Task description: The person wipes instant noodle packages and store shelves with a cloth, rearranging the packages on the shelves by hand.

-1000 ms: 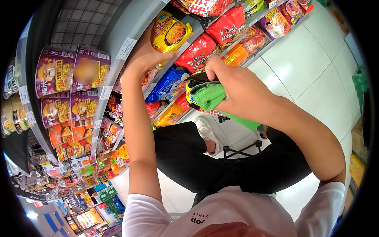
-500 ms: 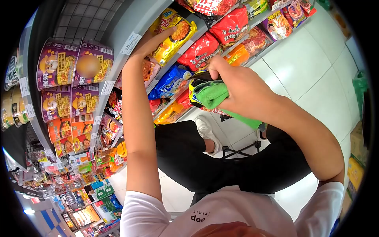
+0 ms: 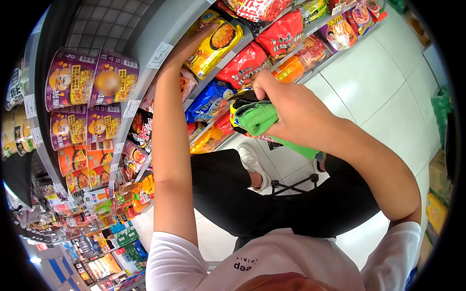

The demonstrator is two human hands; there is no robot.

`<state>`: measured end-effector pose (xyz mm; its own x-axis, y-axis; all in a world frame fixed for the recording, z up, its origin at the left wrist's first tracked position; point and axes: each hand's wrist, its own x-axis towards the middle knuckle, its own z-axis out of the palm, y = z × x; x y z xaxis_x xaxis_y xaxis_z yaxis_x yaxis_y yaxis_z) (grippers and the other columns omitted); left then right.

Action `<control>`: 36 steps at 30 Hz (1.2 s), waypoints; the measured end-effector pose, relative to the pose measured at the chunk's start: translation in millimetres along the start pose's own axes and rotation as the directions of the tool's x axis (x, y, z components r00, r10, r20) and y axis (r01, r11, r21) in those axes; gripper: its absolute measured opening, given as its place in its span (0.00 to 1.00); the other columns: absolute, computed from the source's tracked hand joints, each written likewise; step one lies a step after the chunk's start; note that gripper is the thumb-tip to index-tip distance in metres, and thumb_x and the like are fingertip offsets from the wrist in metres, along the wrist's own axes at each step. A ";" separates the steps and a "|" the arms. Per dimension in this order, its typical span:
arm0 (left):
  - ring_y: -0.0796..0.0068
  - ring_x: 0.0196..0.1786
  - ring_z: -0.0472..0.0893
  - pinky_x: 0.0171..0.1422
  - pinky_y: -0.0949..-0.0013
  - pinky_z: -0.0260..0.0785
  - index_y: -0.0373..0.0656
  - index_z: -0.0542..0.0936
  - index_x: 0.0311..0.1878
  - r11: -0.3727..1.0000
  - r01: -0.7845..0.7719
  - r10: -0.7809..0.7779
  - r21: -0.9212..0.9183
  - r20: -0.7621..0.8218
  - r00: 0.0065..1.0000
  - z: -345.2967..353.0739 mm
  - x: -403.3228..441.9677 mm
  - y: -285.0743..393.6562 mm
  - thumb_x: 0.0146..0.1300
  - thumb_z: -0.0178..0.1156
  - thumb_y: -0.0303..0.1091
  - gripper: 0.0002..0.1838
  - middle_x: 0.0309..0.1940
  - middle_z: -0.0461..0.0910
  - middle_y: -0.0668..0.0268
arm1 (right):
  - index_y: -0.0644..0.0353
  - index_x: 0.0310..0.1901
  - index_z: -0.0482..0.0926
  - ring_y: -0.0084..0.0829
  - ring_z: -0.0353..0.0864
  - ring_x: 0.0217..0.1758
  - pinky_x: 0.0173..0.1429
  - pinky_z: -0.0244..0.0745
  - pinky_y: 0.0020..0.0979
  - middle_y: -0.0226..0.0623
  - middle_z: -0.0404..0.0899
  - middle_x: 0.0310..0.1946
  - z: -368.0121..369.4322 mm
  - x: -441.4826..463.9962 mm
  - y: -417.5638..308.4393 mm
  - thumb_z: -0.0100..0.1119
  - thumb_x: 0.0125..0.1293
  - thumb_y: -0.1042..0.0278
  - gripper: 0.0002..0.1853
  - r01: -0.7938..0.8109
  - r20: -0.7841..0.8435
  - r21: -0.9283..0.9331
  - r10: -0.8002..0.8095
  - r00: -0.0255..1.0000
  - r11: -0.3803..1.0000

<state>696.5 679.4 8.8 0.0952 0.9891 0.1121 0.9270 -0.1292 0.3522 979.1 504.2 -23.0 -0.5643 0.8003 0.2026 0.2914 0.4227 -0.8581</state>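
My left hand [image 3: 193, 42] reaches into the upper shelf, against a yellow noodle packet [image 3: 213, 47]. Its visible fingers lie stretched out along the packet's far-left side; the rest is hidden. My right hand [image 3: 286, 104] is closed around a folded green cloth [image 3: 257, 118] and a dark packet with yellow edges [image 3: 236, 112]. The thumb presses on top, and part of the cloth hangs below the hand. Beside that packet, a blue packet [image 3: 209, 101] lies on the shelf, with red noodle packets [image 3: 245, 65] further along.
Purple noodle cups [image 3: 70, 80] stand on the shelf to the left, behind a grey shelf edge with price labels [image 3: 159, 55]. An orange packet [image 3: 211, 139] sits on the low shelf. A black folding stool frame [image 3: 294, 186] stands between my legs on the tiled floor [image 3: 383, 68]. Boxes [image 3: 437, 213] line the right.
My left hand has slid slightly up and back beside the yellow packet, uncovering more of its front. My right hand shifts a little left with the cloth and dark packet.
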 end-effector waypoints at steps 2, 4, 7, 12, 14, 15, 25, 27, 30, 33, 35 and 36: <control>0.58 0.70 0.80 0.74 0.61 0.69 0.42 0.74 0.75 0.998 -0.059 0.060 0.014 -0.047 0.997 4.1 4.0 -6.6 0.57 0.68 0.76 0.54 0.70 0.78 0.53 | 0.56 0.50 0.62 0.53 0.80 0.33 0.38 0.71 0.48 0.45 0.77 0.35 2.3 0.0 2.3 0.80 0.58 0.62 0.32 0.025 -0.017 0.005 -0.025 1.000 1.000; 0.58 0.68 0.81 0.73 0.60 0.70 0.44 0.74 0.75 0.994 -0.111 0.112 0.019 -0.074 0.991 3.2 7.7 -8.5 0.55 0.71 0.75 0.54 0.69 0.79 0.54 | 0.56 0.50 0.62 0.53 0.80 0.33 0.38 0.71 0.48 0.46 0.77 0.35 2.2 -0.5 2.6 0.80 0.58 0.63 0.32 0.043 -0.035 0.004 -0.042 0.998 0.999; 0.59 0.66 0.82 0.71 0.60 0.72 0.44 0.75 0.74 0.984 -0.177 0.179 0.023 -0.084 0.980 -9.0 12.3 -10.8 0.53 0.73 0.74 0.54 0.67 0.80 0.54 | 0.59 0.49 0.65 0.57 0.86 0.42 0.43 0.78 0.51 0.48 0.83 0.36 -3.8 0.7 -4.8 0.79 0.56 0.66 0.30 -0.006 0.010 -0.023 0.006 1.000 1.000; 0.59 0.64 0.82 0.69 0.60 0.73 0.44 0.76 0.73 0.975 -0.212 0.217 0.070 -0.083 0.973 -16.7 9.5 -7.9 0.53 0.73 0.74 0.53 0.66 0.81 0.55 | 0.59 0.49 0.64 0.58 0.85 0.42 0.43 0.77 0.51 0.50 0.82 0.36 -4.3 3.5 -6.8 0.79 0.55 0.67 0.30 -0.016 0.037 -0.030 0.017 0.999 0.999; 0.60 0.64 0.82 0.69 0.60 0.73 0.44 0.76 0.72 0.973 -0.216 0.223 0.085 -0.085 0.971 -18.2 10.2 -7.6 0.53 0.73 0.74 0.53 0.65 0.81 0.55 | 0.59 0.49 0.64 0.59 0.85 0.42 0.43 0.77 0.51 0.50 0.82 0.36 -2.9 4.3 -5.9 0.79 0.55 0.68 0.30 0.000 0.035 -0.034 0.002 0.999 0.999; 0.60 0.64 0.82 0.69 0.60 0.73 0.44 0.77 0.72 0.972 -0.215 0.223 0.091 -0.088 0.971 -18.8 9.1 -7.3 0.53 0.73 0.74 0.53 0.65 0.81 0.55 | 0.59 0.49 0.64 0.59 0.85 0.42 0.43 0.77 0.51 0.50 0.82 0.36 -2.4 4.1 -5.0 0.79 0.55 0.68 0.30 0.008 0.034 -0.038 -0.007 0.999 0.999; 0.61 0.61 0.83 0.66 0.60 0.74 0.45 0.78 0.70 0.965 -0.233 0.245 0.118 -0.097 0.965 -23.7 4.9 -7.8 0.52 0.74 0.74 0.51 0.61 0.82 0.56 | 0.59 0.49 0.64 0.60 0.84 0.42 0.43 0.77 0.53 0.51 0.82 0.36 -2.8 6.4 -7.9 0.77 0.56 0.69 0.29 -0.037 0.067 -0.029 0.039 0.997 0.999; 0.61 0.60 0.83 0.65 0.60 0.74 0.45 0.79 0.69 0.964 -0.234 0.247 0.125 -0.097 0.964 -24.5 4.6 -7.4 0.52 0.74 0.74 0.51 0.61 0.82 0.56 | 0.58 0.49 0.64 0.60 0.84 0.42 0.43 0.77 0.53 0.51 0.82 0.35 -2.4 8.0 -7.3 0.77 0.57 0.69 0.29 -0.025 0.060 -0.034 0.027 0.998 0.999; 0.61 0.59 0.83 0.65 0.59 0.75 0.45 0.79 0.68 0.963 -0.236 0.249 0.131 -0.099 0.963 -24.6 3.4 -6.7 0.52 0.74 0.74 0.50 0.60 0.83 0.57 | 0.58 0.49 0.64 0.61 0.84 0.42 0.43 0.76 0.54 0.52 0.82 0.35 -0.3 8.1 -4.8 0.77 0.57 0.69 0.28 -0.016 0.049 -0.043 0.018 0.999 0.999; 0.61 0.59 0.84 0.64 0.59 0.75 0.45 0.80 0.67 0.962 -0.235 0.249 0.137 -0.102 0.963 -24.0 1.8 -7.4 0.51 0.75 0.74 0.50 0.59 0.83 0.57 | 0.59 0.49 0.64 0.61 0.84 0.42 0.43 0.76 0.54 0.52 0.83 0.35 1.2 7.9 -3.5 0.77 0.57 0.69 0.28 -0.001 0.044 -0.051 0.003 0.999 0.999; 0.61 0.58 0.84 0.63 0.59 0.75 0.45 0.80 0.67 0.962 -0.235 0.250 0.139 -0.105 0.963 -24.2 1.6 -7.1 0.51 0.75 0.74 0.49 0.58 0.83 0.57 | 0.59 0.49 0.64 0.61 0.84 0.42 0.43 0.76 0.54 0.52 0.83 0.36 0.6 7.9 -4.0 0.77 0.57 0.69 0.28 -0.005 0.044 -0.052 0.007 0.999 0.999; 0.62 0.58 0.84 0.63 0.59 0.75 0.45 0.80 0.67 0.962 -0.235 0.251 0.142 -0.106 0.962 -24.0 1.7 -7.0 0.51 0.75 0.74 0.49 0.58 0.84 0.57 | 0.59 0.49 0.64 0.61 0.84 0.42 0.43 0.76 0.54 0.52 0.83 0.36 -0.5 7.7 -5.0 0.77 0.57 0.69 0.28 -0.015 0.047 -0.050 0.018 0.999 0.999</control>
<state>681.5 680.3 28.9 0.2858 0.9117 0.2951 0.9204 -0.3469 0.1803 973.7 508.5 -16.9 -0.5947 0.7868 0.1651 0.3384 0.4313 -0.8363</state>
